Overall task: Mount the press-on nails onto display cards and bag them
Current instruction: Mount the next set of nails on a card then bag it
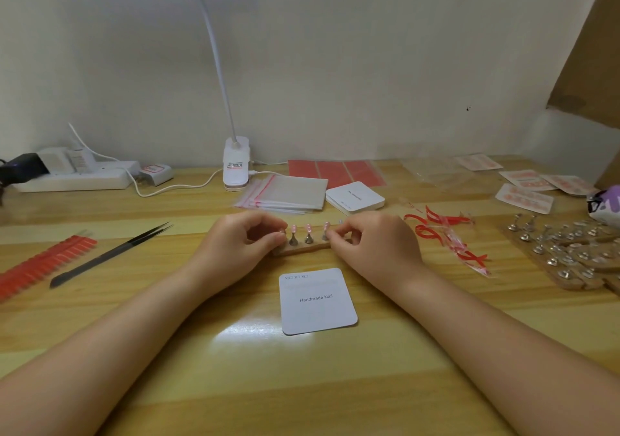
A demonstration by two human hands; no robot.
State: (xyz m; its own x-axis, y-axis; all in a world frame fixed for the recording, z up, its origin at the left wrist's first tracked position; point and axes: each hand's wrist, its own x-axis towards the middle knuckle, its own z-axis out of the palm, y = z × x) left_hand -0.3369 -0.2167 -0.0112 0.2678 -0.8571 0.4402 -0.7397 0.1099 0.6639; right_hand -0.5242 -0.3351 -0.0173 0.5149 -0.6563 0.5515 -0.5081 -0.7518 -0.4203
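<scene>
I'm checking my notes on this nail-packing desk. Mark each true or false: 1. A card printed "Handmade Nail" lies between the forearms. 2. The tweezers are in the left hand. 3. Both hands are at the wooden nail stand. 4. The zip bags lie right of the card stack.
1. True: the card lies flat between the forearms.
2. False: the tweezers lie on the table, left of the left hand.
3. True: the left hand and right hand both pinch at the wooden nail stand.
4. False: the zip bags lie left of the card stack.
</scene>
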